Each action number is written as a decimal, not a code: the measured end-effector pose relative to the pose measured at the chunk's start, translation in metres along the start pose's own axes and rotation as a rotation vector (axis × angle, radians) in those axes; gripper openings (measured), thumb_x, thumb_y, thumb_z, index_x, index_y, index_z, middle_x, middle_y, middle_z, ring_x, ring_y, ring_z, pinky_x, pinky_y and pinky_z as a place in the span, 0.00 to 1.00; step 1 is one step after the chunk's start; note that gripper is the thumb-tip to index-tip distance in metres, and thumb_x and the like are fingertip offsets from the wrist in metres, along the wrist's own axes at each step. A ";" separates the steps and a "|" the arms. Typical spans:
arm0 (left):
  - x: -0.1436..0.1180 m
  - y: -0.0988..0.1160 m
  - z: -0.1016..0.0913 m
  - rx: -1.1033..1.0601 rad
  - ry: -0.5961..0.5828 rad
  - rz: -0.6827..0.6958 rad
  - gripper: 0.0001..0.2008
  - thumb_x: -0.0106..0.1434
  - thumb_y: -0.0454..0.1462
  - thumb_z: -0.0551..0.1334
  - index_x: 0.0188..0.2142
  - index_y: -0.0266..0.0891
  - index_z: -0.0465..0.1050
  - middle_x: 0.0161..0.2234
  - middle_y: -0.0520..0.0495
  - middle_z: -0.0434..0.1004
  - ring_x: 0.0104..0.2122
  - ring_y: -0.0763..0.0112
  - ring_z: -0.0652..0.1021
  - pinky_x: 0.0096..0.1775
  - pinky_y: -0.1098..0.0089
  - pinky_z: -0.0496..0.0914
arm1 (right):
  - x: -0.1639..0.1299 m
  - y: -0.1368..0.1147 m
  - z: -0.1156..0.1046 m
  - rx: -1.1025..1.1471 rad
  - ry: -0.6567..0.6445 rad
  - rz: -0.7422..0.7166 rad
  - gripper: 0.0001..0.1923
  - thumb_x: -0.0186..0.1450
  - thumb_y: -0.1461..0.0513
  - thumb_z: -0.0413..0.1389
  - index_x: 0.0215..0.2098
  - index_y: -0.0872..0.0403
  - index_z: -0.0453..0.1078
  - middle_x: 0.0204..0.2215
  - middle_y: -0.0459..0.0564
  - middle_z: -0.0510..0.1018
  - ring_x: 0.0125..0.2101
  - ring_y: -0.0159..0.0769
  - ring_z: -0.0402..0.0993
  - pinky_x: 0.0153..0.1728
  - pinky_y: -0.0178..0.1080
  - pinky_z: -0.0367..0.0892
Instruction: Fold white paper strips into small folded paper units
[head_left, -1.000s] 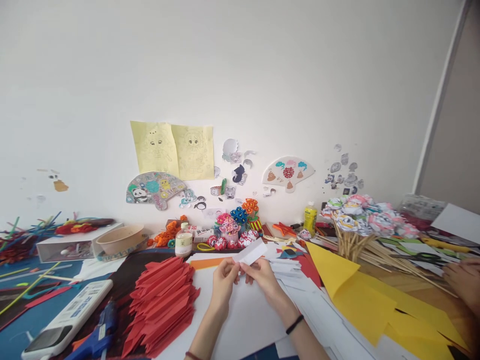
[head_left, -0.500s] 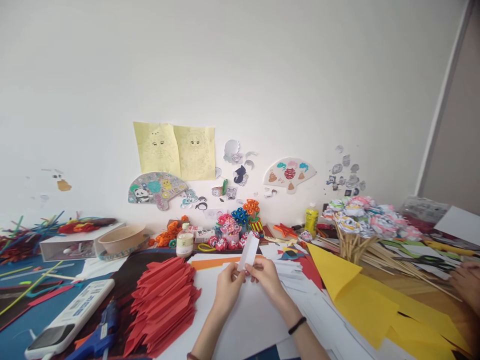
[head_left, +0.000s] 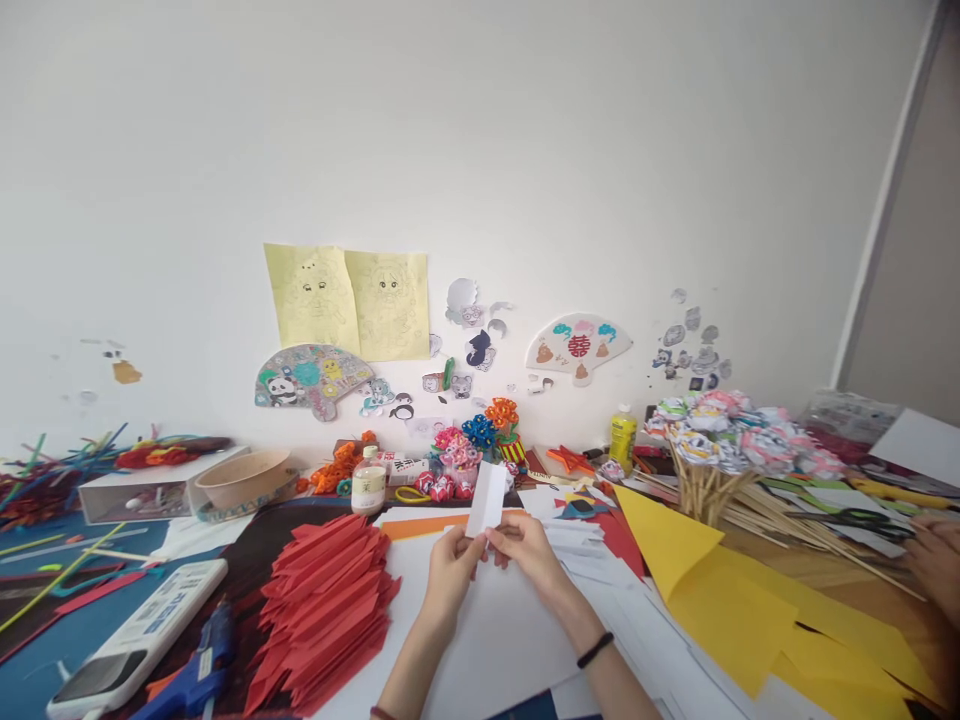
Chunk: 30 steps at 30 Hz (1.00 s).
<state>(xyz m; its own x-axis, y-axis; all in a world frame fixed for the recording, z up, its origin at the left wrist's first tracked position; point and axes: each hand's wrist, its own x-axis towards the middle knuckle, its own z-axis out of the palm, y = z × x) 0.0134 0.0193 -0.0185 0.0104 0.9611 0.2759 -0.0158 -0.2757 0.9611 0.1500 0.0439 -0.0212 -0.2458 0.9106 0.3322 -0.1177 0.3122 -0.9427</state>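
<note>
Both of my hands pinch a small folded white paper strip (head_left: 486, 497) above white sheets (head_left: 495, 640) on the table. My left hand (head_left: 448, 566) grips its lower left edge; my right hand (head_left: 525, 548) grips its lower right edge, and a black band sits on that wrist. The strip stands nearly upright, leaning slightly right. A stack of folded red paper pieces (head_left: 322, 600) lies just left of my left forearm.
Yellow paper sheets (head_left: 735, 600) spread to the right, with paper flowers on sticks (head_left: 720, 440) behind. Another person's hand (head_left: 934, 565) rests at the right edge near scissors (head_left: 847, 517). A glue gun (head_left: 196, 665), white remote (head_left: 135, 640), bowl (head_left: 244, 478) and small bottle (head_left: 367, 482) lie to the left.
The white strip has swung from lying tilted to the right into a nearly upright position between my fingers. My hands stayed in about the same place.
</note>
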 end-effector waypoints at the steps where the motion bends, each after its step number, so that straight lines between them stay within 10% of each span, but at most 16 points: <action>1: 0.000 -0.001 -0.001 0.002 -0.008 -0.006 0.17 0.53 0.49 0.62 0.23 0.38 0.62 0.17 0.56 0.67 0.15 0.79 0.61 0.18 0.77 0.53 | 0.000 0.000 0.000 -0.004 0.001 -0.002 0.20 0.55 0.50 0.60 0.30 0.60 0.72 0.20 0.50 0.75 0.18 0.30 0.67 0.19 0.32 0.61; 12: -0.002 -0.002 -0.005 0.364 0.068 0.207 0.13 0.59 0.45 0.58 0.33 0.37 0.69 0.26 0.50 0.75 0.23 0.72 0.71 0.27 0.74 0.62 | 0.002 0.004 -0.005 -0.284 0.247 -0.021 0.06 0.50 0.63 0.57 0.18 0.55 0.66 0.15 0.45 0.72 0.16 0.33 0.68 0.19 0.33 0.62; 23: 0.001 0.007 -0.014 0.430 0.100 0.257 0.11 0.63 0.43 0.55 0.35 0.37 0.69 0.28 0.48 0.76 0.25 0.69 0.74 0.27 0.72 0.65 | 0.000 -0.009 -0.009 -0.114 0.158 -0.022 0.16 0.54 0.53 0.59 0.20 0.59 0.71 0.17 0.50 0.74 0.16 0.32 0.67 0.19 0.34 0.61; 30: -0.009 0.020 -0.017 0.779 -0.003 0.592 0.15 0.66 0.35 0.50 0.50 0.47 0.67 0.45 0.45 0.71 0.36 0.67 0.75 0.37 0.69 0.68 | -0.003 -0.015 -0.011 -0.124 0.203 -0.053 0.15 0.55 0.54 0.58 0.19 0.58 0.69 0.16 0.46 0.70 0.17 0.30 0.63 0.21 0.33 0.60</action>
<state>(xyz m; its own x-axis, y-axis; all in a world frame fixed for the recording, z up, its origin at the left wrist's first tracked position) -0.0037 0.0057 -0.0016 0.2162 0.6643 0.7155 0.6453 -0.6472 0.4058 0.1630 0.0395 -0.0081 -0.0427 0.9240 0.3799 -0.0034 0.3802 -0.9249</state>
